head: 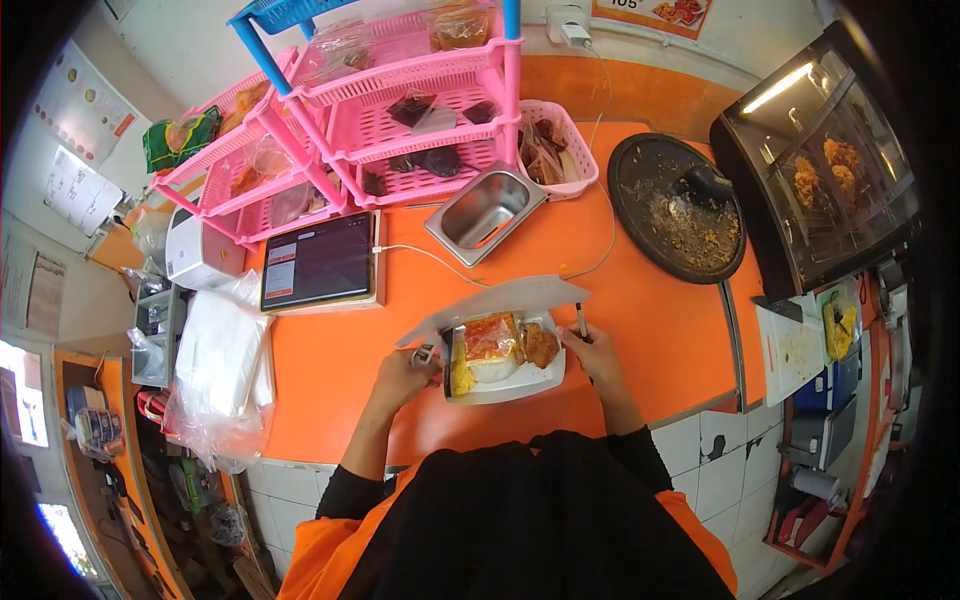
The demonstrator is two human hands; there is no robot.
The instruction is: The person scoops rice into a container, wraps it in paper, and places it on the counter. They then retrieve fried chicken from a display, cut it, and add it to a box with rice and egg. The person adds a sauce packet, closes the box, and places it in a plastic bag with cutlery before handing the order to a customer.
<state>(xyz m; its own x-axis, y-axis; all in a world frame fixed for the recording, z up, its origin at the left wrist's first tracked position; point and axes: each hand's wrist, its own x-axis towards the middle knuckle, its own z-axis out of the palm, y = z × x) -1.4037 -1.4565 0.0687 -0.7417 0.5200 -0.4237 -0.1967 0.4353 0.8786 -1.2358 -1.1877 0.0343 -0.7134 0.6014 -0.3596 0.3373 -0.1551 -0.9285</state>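
Note:
On the orange table before me sits an open paper food box [551,381] with its lid [499,298] raised at the back. White rice [495,370], a yellow food like shredded egg [464,379], a clear sachet of red sauce [491,337] and a piece of fried chicken [540,345] fill it. My left hand [397,381] grips the box's left side near the lid's corner; a small part with dark print shows at its fingertips. In my right hand [595,355] a dark pen [580,319] stands upright, and the fingers touch the box's right edge.
Behind the box lie a steel pan [487,214] and a tablet [319,262] on a cable. A stone mortar with pestle [675,210] stands right, beside a lit glass food warmer [825,165]. Pink racks [420,82] line the back; plastic bags [221,360] cover the table's left edge.

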